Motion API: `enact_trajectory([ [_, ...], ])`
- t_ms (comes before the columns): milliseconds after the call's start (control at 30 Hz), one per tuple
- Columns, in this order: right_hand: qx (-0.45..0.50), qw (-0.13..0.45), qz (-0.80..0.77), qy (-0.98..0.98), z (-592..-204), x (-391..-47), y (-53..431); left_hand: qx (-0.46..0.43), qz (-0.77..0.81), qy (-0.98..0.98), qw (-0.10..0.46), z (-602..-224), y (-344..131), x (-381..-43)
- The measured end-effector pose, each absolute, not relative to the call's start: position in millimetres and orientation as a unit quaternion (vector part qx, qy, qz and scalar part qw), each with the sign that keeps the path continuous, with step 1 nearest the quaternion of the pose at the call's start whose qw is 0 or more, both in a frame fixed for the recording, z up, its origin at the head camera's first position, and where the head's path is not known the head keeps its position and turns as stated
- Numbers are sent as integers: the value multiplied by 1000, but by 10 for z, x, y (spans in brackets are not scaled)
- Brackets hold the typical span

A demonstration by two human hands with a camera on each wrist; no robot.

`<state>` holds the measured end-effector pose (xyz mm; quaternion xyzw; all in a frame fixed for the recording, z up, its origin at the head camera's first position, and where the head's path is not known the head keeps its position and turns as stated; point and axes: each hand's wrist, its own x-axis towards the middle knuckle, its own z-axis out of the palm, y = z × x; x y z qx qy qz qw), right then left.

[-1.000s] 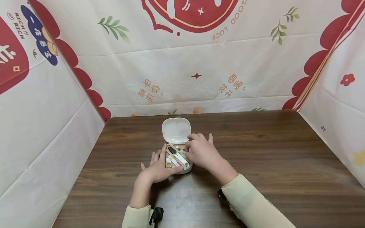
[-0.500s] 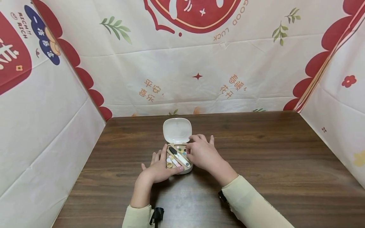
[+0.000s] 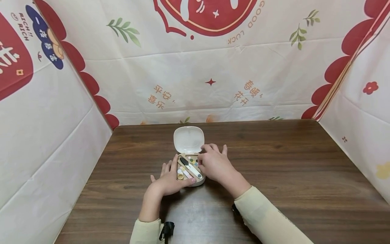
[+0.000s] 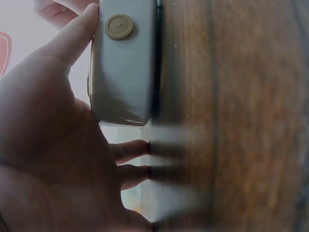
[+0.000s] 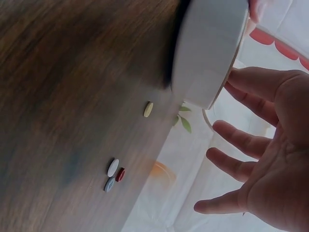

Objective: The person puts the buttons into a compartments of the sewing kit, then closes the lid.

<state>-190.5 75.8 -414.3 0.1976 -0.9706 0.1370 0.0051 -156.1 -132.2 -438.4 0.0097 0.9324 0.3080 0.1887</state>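
Note:
A small sewing kit box (image 3: pixel 199 183) stands open on the table, its pale lid (image 3: pixel 189 139) tipped back. Across its beige insert lies a white tool with a black tip (image 3: pixel 192 167), resembling thread snips. A gold thimble (image 3: pixel 180 176) sits front left; small coloured buttons (image 3: pixel 191 160) fill the back right compartment. My left hand (image 3: pixel 167 183) rests against the box, thumb on the near rim, index finger along the left side. My right hand (image 3: pixel 214 164) reaches thumb and index finger into the button compartment; I cannot tell whether they pinch a button.
In the right wrist view, a yellow button (image 5: pixel 148 109) lies on the table beside the box. Farther off are a white button (image 5: pixel 113 167), a red button (image 5: pixel 120 174) and a grey button (image 5: pixel 109 184), close together. A printed cloth (image 3: pixel 137 78) walls the table's back and sides.

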Motion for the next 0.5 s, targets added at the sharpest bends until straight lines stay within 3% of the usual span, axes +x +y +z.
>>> enact_trajectory([
  [500, 218, 37, 115, -968, -4009, -1934, 869, 2, 296, 935, 196, -4508, -1356, -1621],
])
